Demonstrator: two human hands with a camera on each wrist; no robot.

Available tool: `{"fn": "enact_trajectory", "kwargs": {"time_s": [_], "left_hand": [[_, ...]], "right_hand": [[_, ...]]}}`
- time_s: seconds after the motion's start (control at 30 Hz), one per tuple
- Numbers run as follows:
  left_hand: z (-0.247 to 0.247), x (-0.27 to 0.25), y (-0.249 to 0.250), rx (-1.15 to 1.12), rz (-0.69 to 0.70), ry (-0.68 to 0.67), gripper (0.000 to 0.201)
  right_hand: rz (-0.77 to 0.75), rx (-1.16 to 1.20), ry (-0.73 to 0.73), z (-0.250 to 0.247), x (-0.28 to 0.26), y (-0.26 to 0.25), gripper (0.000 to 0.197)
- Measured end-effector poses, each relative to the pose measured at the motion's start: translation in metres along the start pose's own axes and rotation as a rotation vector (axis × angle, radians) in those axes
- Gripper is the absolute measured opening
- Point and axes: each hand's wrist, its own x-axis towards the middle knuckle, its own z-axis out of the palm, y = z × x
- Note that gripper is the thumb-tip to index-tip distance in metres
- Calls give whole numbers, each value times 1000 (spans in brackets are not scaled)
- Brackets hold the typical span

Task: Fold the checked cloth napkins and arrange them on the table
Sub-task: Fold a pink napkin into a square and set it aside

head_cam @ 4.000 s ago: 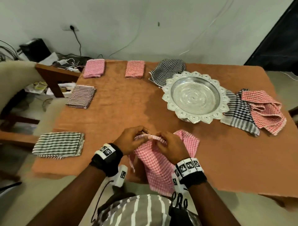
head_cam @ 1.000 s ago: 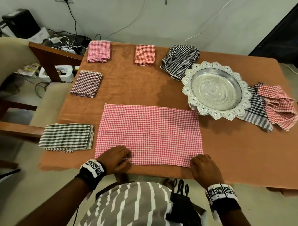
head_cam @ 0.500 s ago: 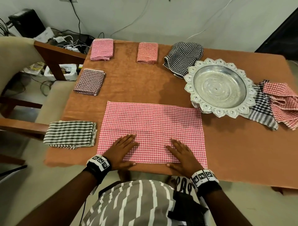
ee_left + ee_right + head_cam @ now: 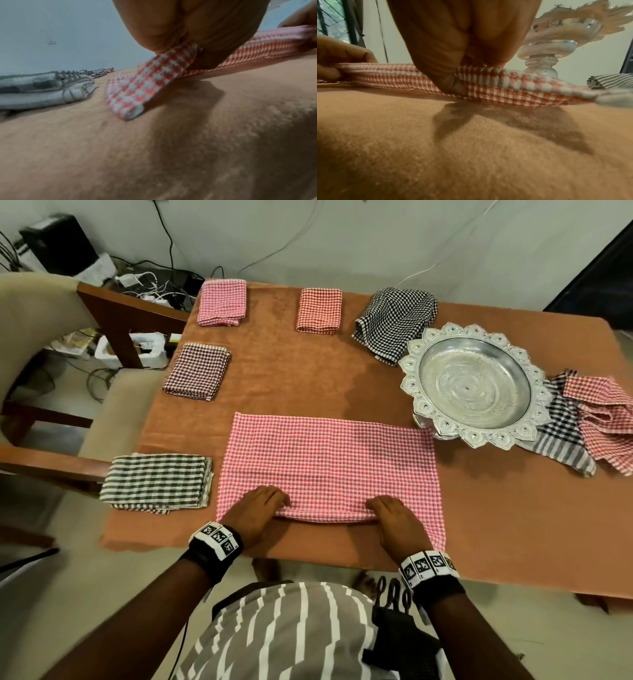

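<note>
A pink checked napkin lies spread flat near the table's front edge. My left hand pinches its near edge left of centre, and my right hand pinches the same edge right of centre. That edge is lifted a little off the table. The left wrist view shows the pink napkin held between thumb and fingers. In the right wrist view the pink napkin edge is gripped the same way. Folded napkins rest along the left and back: a green-striped one, a maroon one, a pink one, an orange one.
A silver scalloped tray on a pedestal stands at the right. A loose black-checked napkin lies behind it; a black-striped napkin and a red checked napkin lie crumpled at the far right. A chair stands left of the brown table.
Both hands lay flat on the spread napkin half a second ago. They have drawn back to its near edge, pinched it and raised it slightly.
</note>
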Motion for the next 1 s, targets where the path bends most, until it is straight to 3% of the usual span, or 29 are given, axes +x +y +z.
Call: {"fn": "enact_trajectory", "kwargs": {"time_s": [0.17,0.43,0.53,0.63,0.73,0.8,0.9,1.0], "left_hand": [[-3,-13,-17,32,59,-86,61],[-11,-53,-49,-28,118,-148,64],[-17,-70,-65,-71,152,-129,50],[-27,-76,-69,-64,157,-96,33],[-31,-58,-57,-75,225,-22,31],[-23,-32,-41,-72,229,22,39],[-7,4,-19,28,37,-168,75],[6,14,-17,109,-99,-322,88]], "right_hand": [[99,73,-4,4,-15,10,63],[260,48,67,12,-67,26,90],[294,-26,82,20,-88,38,91],[323,-129,139,18,-96,36,80],[320,-129,171,11,-77,9,60],[251,-22,113,13,-46,-21,56],[100,24,-88,29,-4,-56,60],[154,-42,-279,34,4,-45,68]]}}
